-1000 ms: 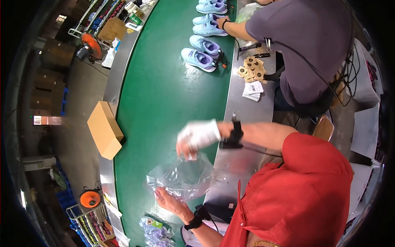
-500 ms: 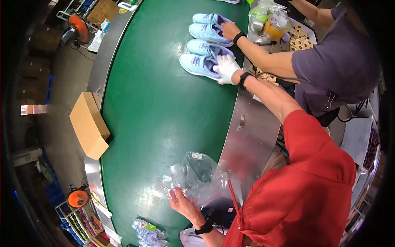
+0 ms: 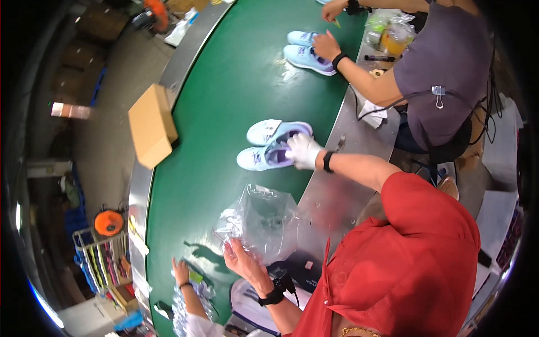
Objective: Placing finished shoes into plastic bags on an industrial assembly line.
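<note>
A pair of light-blue sneakers (image 3: 263, 156) with lilac lining lies side by side on the green work surface, toes to the left. A white tag or paper lies across the farther shoe. My right hand (image 3: 305, 151), in a white glove, grips the nearer shoe at its heel opening, with its fingertips hidden inside. Bare and closed, my left hand (image 3: 245, 262) pinches the edge of a clear plastic bag (image 3: 266, 210). The bag spreads limp and crinkled over the surface, nearer to me than the shoes.
At the upper right, a co-worker (image 3: 449, 73) handles another pair of light-blue sneakers (image 3: 307, 56). Another person's hand (image 3: 181, 272) reaches over bagged shoes (image 3: 188, 297) at the lower left. A brown cardboard box (image 3: 150, 128) sits on the far metal edge. Orange fans (image 3: 109, 223) stand beyond.
My right hand has drawn the sneakers nearer to me, away from the co-worker's pair. My left hand still holds the bag. Another person's hand has come in at lower left. The view has shifted.
</note>
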Available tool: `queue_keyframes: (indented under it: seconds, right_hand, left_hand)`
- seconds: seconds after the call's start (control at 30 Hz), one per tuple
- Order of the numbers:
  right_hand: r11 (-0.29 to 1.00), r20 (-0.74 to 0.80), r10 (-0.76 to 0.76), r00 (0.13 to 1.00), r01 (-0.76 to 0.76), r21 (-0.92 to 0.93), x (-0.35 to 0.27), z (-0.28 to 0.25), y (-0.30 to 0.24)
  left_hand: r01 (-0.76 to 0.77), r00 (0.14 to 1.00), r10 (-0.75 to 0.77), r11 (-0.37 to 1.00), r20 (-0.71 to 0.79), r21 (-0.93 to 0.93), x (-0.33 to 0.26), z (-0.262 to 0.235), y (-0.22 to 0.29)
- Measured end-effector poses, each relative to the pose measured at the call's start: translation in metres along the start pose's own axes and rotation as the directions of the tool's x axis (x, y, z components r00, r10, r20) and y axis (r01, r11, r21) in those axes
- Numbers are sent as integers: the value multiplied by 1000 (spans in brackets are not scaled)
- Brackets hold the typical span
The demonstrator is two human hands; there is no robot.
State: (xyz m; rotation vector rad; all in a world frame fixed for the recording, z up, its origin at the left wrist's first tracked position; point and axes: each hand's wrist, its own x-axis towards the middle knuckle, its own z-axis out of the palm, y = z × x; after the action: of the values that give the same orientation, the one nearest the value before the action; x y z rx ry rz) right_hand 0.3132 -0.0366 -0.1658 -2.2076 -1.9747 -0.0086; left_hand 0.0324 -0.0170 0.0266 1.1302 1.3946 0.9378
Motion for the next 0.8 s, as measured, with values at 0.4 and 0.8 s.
queue_keyframes:
  seconds: [0.4,0.8]
  right_hand:
    - [557,83,68,994,-107,824,-54,-181,-57]
    - [811,320,-103,942,-106,576,-122,-216,-139]
  left_hand:
    - [-47,998,40,990,-53,-134,-13,-77,-15]
    - [-708,700,642,683,314,183,-37,-27,-13]
